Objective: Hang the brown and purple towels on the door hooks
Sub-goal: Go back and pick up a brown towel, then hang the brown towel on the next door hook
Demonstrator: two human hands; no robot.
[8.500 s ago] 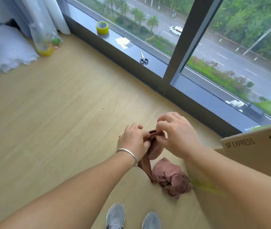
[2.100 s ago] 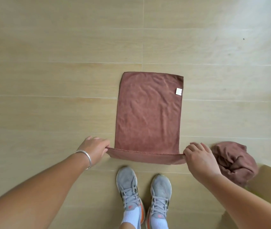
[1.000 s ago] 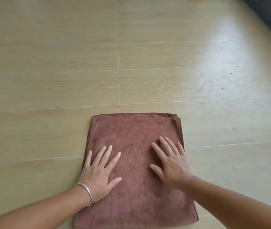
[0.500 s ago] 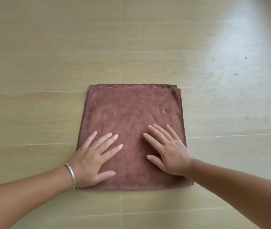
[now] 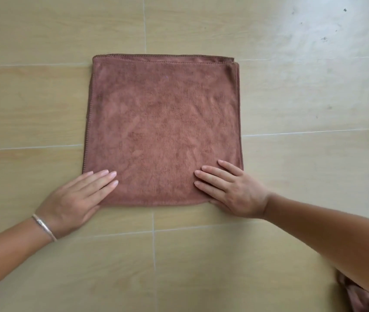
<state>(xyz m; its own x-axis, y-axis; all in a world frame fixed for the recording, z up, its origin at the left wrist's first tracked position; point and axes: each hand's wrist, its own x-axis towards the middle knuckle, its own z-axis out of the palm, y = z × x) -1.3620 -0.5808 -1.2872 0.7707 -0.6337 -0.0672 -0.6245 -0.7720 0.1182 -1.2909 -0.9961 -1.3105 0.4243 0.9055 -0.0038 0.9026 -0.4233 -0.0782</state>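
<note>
Pale wood-look floor (image 5: 291, 104) with a folded brown towel (image 5: 163, 129) lying flat on it.

The floor is laid in wide light planks with thin pale seams running across and one seam running away under the towel's middle. The towel sits as a near-square, its stitched hem along the far side and the fold along the near side. The left hand (image 5: 73, 199) lies flat on the towel's near left corner, partly on the floor; the right hand (image 5: 233, 190) lies flat on its near right corner. A second bunch of brownish cloth (image 5: 363, 298) lies at the near right edge of view. Small dark specks mark the far right planks.
</note>
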